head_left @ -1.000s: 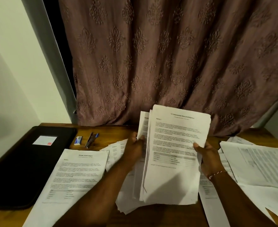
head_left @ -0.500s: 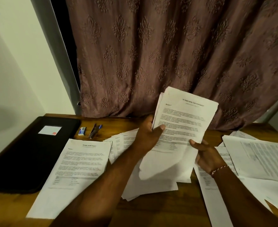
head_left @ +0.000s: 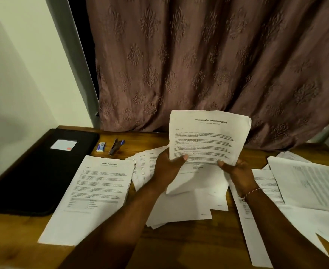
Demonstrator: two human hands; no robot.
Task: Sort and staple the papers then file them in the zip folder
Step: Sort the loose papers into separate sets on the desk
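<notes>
Hands (head_left: 169,166) pinching internship sheet (head_left: 208,136), body text unreadable

Wooden table (head_left: 179,247), brown grain. Far left: black zip folder (head_left: 37,171), flat, pale label on cover. By its far right corner: small blue-white box (head_left: 100,147), then dark stapler (head_left: 114,146), near but apart. Printed report sheet (head_left: 93,195) just beside folder. Centre: loose papers (head_left: 189,208), overlapping. Right: further sheets (head_left: 305,187), heaped.
</notes>
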